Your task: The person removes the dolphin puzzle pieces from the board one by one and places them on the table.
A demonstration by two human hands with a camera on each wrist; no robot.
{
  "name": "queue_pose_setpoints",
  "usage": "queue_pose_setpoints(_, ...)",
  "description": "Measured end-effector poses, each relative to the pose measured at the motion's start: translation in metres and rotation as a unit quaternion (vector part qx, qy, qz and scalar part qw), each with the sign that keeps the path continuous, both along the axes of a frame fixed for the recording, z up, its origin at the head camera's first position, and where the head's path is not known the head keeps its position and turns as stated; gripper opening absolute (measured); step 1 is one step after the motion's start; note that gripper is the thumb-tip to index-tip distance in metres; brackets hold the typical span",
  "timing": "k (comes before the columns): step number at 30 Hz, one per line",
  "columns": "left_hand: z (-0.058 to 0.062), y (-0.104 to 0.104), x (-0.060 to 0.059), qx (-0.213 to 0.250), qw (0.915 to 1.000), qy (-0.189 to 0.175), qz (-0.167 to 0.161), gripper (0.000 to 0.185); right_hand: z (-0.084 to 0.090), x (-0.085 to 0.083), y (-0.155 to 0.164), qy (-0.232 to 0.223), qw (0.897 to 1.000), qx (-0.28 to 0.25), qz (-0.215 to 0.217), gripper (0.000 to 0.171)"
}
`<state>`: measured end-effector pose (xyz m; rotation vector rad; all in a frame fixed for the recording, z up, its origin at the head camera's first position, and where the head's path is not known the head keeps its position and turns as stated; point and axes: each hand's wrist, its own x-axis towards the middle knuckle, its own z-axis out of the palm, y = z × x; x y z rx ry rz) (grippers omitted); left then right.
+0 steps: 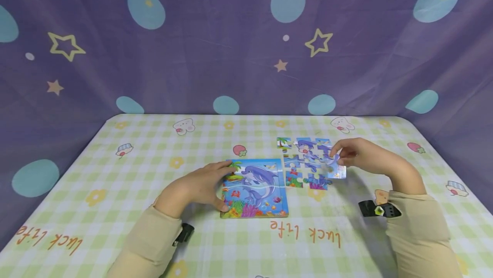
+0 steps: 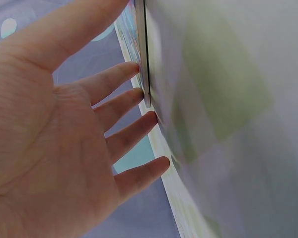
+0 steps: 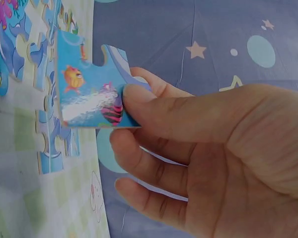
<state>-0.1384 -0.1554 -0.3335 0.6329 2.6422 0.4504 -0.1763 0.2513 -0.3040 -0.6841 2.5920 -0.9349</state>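
A square dolphin picture board (image 1: 254, 188) lies flat near the middle of the table. My left hand (image 1: 200, 184) is at its left side, thumb at the near corner and fingers at the far one. In the left wrist view, the spread, fairly straight fingers (image 2: 124, 141) meet the board's edge. My right hand (image 1: 360, 154) pinches a jigsaw piece (image 3: 92, 84) between thumb and fingers. Blue, with an orange fish and a striped fish, this piece is raised off the table and tilted. Several loose jigsaw pieces (image 1: 294, 178) lie in rough rows right of the board, some partly behind the held piece.
A green-and-white checked cloth (image 1: 231, 252) with printed flowers, strawberries and lettering covers the table. Behind it hangs a purple curtain (image 1: 215, 55) with stars and blue ovals. Dark straps (image 1: 379, 209) are on both wrists.
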Motion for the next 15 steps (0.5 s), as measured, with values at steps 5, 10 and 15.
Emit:
queue_pose_setpoints(5, -0.001, 0.0, 0.0, -0.002, 1.0, 0.001, -0.001, 0.098, -0.003, -0.002, 0.002, -0.038, 0.999, 0.009, -0.006, 0.016)
queue_pose_setpoints(10, 0.0, 0.0, 0.0, -0.003, 1.0, 0.001, -0.001, 0.097, -0.01, -0.005, 0.004, -0.064, 0.998, 0.024, -0.009, 0.014)
queue_pose_setpoints(15, 0.001, 0.0, 0.001, -0.001, 1.0, 0.001, 0.0, 0.097, -0.019, -0.009, 0.006, -0.062, 0.997, 0.037, -0.005, 0.014)
